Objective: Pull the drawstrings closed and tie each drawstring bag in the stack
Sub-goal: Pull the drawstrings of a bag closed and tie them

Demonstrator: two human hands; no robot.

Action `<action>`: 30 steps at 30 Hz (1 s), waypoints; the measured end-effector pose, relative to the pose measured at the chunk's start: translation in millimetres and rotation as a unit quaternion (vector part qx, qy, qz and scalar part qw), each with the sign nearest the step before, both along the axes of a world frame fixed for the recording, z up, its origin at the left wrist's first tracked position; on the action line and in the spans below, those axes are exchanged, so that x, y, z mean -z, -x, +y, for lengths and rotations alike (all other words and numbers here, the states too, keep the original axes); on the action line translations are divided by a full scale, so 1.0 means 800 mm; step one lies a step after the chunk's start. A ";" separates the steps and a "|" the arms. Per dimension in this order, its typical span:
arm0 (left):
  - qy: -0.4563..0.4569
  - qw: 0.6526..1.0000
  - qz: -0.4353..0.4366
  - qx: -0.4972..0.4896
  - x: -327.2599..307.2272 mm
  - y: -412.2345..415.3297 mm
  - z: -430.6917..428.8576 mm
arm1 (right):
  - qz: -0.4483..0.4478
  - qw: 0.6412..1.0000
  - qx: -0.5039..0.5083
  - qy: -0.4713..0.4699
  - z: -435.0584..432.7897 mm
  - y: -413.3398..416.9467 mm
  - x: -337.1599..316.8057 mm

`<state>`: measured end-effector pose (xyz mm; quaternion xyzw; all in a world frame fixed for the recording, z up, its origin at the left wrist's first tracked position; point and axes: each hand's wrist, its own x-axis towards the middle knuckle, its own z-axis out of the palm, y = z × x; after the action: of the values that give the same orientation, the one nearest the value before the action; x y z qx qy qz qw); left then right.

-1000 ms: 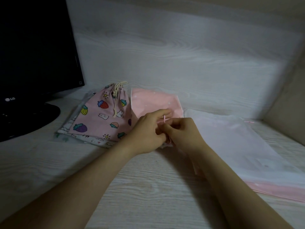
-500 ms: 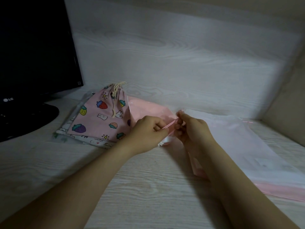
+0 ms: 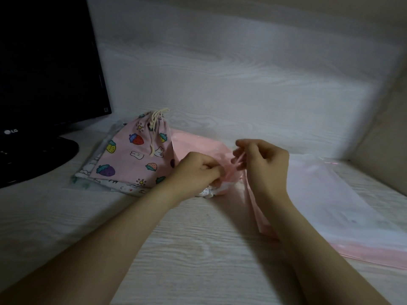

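— Pink bag (image 3: 198, 144): lay where?
— On the pale wooden desk (image 3: 198, 249), between both hands, just right of the printed bag (image 3: 132, 155) and touching it. Bunched at the mouth, with white lining on show.
— Held how?
— Gripped at the bunched mouth by the curled left hand (image 3: 193, 168). Pinched at the thin pink drawstring (image 3: 236, 162) by the right hand (image 3: 266, 161), raised just beside the left.
— Anything inside?
— Could not tell. Looked flat.
— And the printed bag?
— Patterned with strawberries and rabbits, drawn shut at the top by a knotted cream cord (image 3: 154, 126). Lay on a stack of flat bags (image 3: 88, 170), near the black monitor (image 3: 44, 62).
— Further right?
— Clear plastic sleeves (image 3: 330, 194), with pink fabric (image 3: 374, 254) along the near edge. Inside or beneath, could not tell.
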<state>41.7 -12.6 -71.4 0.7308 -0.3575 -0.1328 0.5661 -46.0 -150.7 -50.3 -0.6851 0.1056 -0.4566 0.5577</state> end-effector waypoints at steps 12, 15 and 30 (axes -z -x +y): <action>-0.003 0.997 0.029 0.074 -0.005 -0.004 0.007 | 0.110 0.970 -0.048 0.211 -0.001 -0.005 0.014; 0.029 0.994 0.085 0.069 -0.003 -0.006 0.010 | 0.121 0.949 -0.064 0.286 0.000 0.003 0.012; 0.009 0.991 0.127 0.049 -0.014 -0.011 0.015 | 0.104 0.787 0.046 0.607 -0.014 -0.010 0.018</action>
<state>50.5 -0.7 -60.2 0.6842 -0.3192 -0.2493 0.6065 -38.3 -162.0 -64.9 -0.9199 -0.1046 -0.3779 -0.0087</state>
